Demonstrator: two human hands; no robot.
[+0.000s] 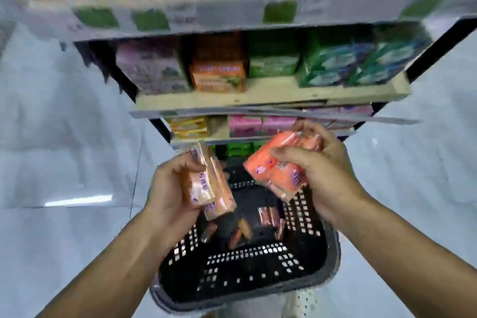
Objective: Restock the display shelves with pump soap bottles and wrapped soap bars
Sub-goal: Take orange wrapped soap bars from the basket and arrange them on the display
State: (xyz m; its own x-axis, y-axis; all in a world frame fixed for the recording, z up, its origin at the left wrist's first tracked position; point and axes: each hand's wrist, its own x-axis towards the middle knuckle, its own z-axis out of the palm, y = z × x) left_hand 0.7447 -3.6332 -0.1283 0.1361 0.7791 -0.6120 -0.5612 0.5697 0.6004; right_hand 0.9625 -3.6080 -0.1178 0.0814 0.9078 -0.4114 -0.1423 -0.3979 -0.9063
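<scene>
Left hand (170,183) gripped two bars (209,188); right hand (320,170) clutched several (273,165) over the basket (242,276). Loose stacks might slip.

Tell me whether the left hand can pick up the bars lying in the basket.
Probably not yet: the left hand grips wrapped bars. The basket bars lie uncovered below it; only its full grip hinders.

A black perforated basket (245,253) with a grey rim lies right below me. Pale grey tiled floor (64,137) spreads out on both sides of it, with a bright streak of light (78,200) reflected on my left. Spotted white cloth (302,302) shows beneath the basket's near edge.
</scene>
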